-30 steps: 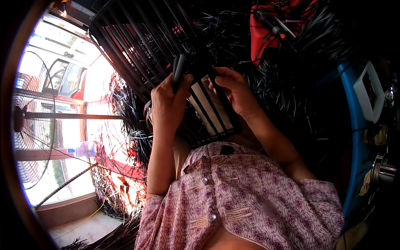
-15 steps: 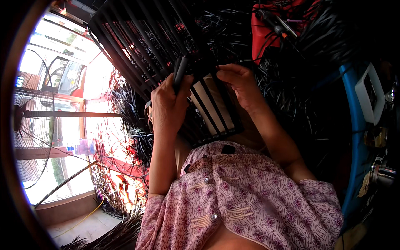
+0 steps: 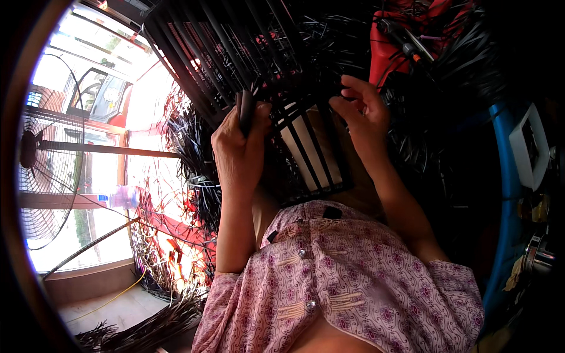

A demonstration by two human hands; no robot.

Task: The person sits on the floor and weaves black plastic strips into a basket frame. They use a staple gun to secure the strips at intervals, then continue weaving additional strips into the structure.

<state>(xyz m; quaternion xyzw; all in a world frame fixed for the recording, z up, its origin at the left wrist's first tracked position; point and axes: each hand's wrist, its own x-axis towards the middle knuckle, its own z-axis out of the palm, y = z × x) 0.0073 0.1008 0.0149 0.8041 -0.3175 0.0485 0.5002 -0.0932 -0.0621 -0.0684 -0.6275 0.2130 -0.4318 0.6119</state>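
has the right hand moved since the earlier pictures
Yes, the right hand has moved to the right, judged against the red object near the top: its fingertips are now closer to it.

The right hand point(image 3: 369, 120) has drawn away, its pinched fingers point(image 3: 360, 87) now parted.

The black slatted frame point(image 3: 321, 192) and the short flat strip point(image 3: 246, 112) look like smooth, matt plastic, while the loose black strands point(image 3: 200, 159) catch the light with a glossy, plastic-looking sheen. The shirt point(image 3: 365, 282) is soft, matt printed cloth, its buttons point(image 3: 310, 305) shiny and faceted. The blue rim point(image 3: 505, 170) and white square point(image 3: 521, 159) appear smooth plastic, and the fan point(image 3: 28, 149) has a thin, metal-looking wire guard.
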